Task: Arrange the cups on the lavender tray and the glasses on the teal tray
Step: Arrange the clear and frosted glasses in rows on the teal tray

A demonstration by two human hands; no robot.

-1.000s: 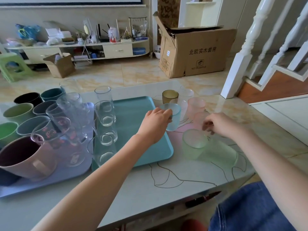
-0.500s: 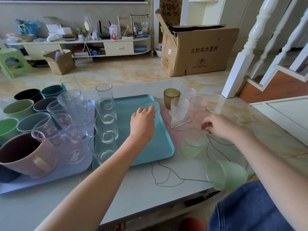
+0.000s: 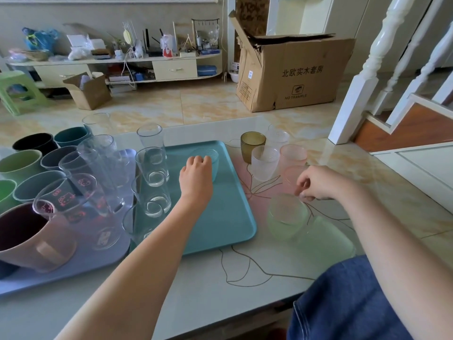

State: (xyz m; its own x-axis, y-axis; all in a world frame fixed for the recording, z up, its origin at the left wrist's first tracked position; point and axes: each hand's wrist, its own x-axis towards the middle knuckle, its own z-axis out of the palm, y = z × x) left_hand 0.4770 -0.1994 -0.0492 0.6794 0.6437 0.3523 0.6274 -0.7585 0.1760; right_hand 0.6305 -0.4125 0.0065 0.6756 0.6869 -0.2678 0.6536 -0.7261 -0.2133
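Observation:
My left hand [image 3: 196,179] grips a pale blue frosted glass [image 3: 213,161] that stands on the teal tray [image 3: 220,217], near its far right corner. Several clear tall glasses [image 3: 152,168] line the tray's left side. My right hand [image 3: 317,182] has its fingertips pinching the rim of a green frosted glass [image 3: 285,218] upright on the table. A second green glass [image 3: 326,239] lies beside it near the front edge. The lavender tray [image 3: 73,273] at left holds several coloured cups [image 3: 20,165] and clear printed ones [image 3: 61,200].
An amber glass [image 3: 252,146], a white frosted glass [image 3: 264,165], a pink glass [image 3: 293,155] and a clear one [image 3: 278,137] stand on the table right of the teal tray. A pink mug [image 3: 31,239] sits at front left. My knee [image 3: 348,303] is below the table edge.
My left hand carried the blue glass leftward from the table and set it on the teal tray. My right hand dropped slightly to the green glass's rim.

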